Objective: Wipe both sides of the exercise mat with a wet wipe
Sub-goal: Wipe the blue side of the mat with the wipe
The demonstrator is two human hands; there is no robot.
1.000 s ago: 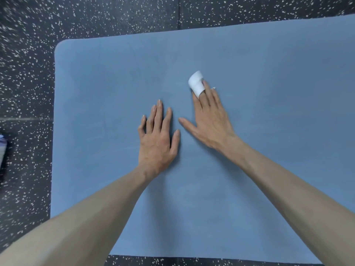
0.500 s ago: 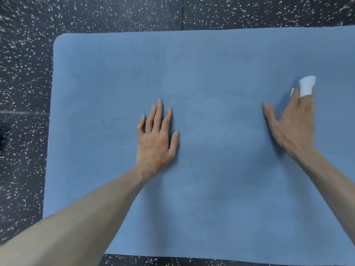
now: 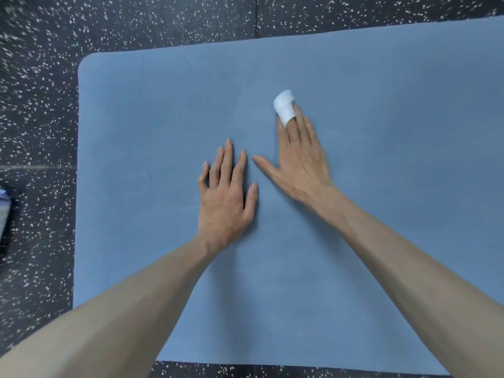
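The speckled floor (image 3: 41, 110) carried the blue exercise mat (image 3: 152, 110), laid flat, its long axis running rightward out of view. The left hand (image 3: 226, 197) rested flat on the mat, fingers straight. Just beside it, the right hand (image 3: 300, 162) pressed the white wet wipe (image 3: 285, 106) under extended fingers. Unwiped mat likely lay rightward, nearer the right hand. No containers were identifiable.

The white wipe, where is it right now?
In the head view, the wipe sits under the right hand's fingertips on the blue mat, just up and right of the flat left hand.
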